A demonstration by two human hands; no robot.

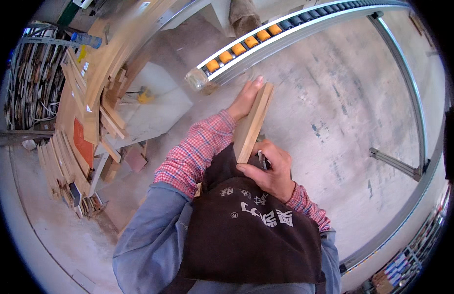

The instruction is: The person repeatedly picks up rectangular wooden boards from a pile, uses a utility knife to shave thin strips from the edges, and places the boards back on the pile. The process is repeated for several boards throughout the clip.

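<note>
A light wooden board (255, 123) stands on its edge in front of my apron, tilted, with its narrow side facing up. My left hand (245, 99) is closed on its far part, the fingertips at the top end. My right hand (275, 169) is curled at the near end, the thumb tip close to the board's corner. Between its thumb and fingers shows a small metal tool (262, 159); its kind cannot be made out, as the fingers hide most of it.
A roller conveyor (266, 46) with black and orange rollers runs from ahead to the right, on a metal frame (406, 83). On the left is a wooden workbench (102, 54) with a plastic bottle (87, 40) and stacked boards (65, 161). A full rack (36, 78) stands beyond.
</note>
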